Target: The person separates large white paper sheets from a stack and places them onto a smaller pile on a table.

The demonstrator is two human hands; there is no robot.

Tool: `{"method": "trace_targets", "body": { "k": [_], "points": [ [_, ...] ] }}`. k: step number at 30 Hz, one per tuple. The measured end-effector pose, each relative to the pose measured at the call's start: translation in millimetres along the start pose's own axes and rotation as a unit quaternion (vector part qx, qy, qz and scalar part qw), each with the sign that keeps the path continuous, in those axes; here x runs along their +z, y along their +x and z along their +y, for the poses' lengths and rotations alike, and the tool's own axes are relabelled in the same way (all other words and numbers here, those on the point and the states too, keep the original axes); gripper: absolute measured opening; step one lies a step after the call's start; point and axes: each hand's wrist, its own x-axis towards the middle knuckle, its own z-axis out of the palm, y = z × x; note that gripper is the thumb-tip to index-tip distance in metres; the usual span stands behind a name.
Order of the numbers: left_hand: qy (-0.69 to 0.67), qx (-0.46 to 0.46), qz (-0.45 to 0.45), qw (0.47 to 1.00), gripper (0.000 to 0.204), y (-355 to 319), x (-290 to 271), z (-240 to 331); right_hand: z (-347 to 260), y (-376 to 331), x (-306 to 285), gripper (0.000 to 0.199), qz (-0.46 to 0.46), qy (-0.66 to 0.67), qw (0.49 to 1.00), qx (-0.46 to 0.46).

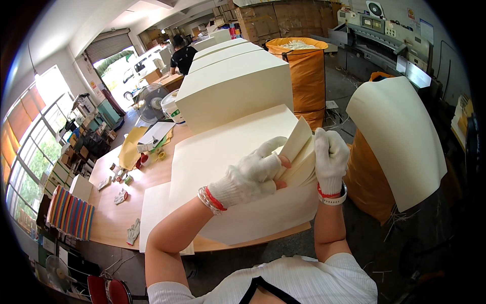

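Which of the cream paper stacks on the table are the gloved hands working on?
The nearest, lowest stack, at the table's front edge. Both hands, left and right, lift its right corner sheets; the taller stacks behind lie untouched.

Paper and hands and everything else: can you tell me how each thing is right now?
Left hand: gloved, gripping the lifted corner of sheets.
Right hand: gloved, fist closed on the same corner.
Paper stack: flat on the wooden table, near corner bent up.
Loose sheet: curved, draped over an orange bag.
Far orange bag: upright, open, filled with scraps.
Fan: standing; spinning or not, cannot tell.
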Motion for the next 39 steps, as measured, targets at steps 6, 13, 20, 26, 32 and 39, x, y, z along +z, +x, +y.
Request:
{"method": "trace_targets", "body": {
  "k": [6, 13, 20, 26, 32, 39],
  "points": [
    [0.025, 0.044, 0.016, 0.999, 0.036, 1.1, 2.2, -5.1, 0.4, 0.3, -1.4, 0.029, -0.016, -0.004, 1.000, -0.005],
    [0.047, 0.018, -0.002, 0.999, 0.026, 1.8, -0.4, 3.3, -1.6, 0.5, 0.1, 0.027, 0.001, 0.007, 1.000, 0.001],
    [0.014, -0.025, 0.015, 0.999, 0.030, 0.1, 4.4, -4.8, 0.8, -0.6, -0.1, 0.027, 0.001, 0.025, 1.000, 0.007],
    [0.108, 0.090, 0.006, 0.990, 0.052, 5.0, -0.1, 3.0, -0.6, 0.9, -0.2, 0.029, -0.004, 0.026, 1.000, 0.003],
    [0.024, 0.007, 0.007, 1.000, 0.021, 1.3, 0.6, 0.9, 2.1, -1.0, 0.0, 0.030, 0.004, 0.017, 1.000, 0.013],
    [0.024, 0.004, 0.015, 1.000, 0.027, 2.1, 2.9, 1.5, 2.7, -1.8, -2.5, 0.027, -0.013, 0.036, 0.999, 0.018]
  ]
}}
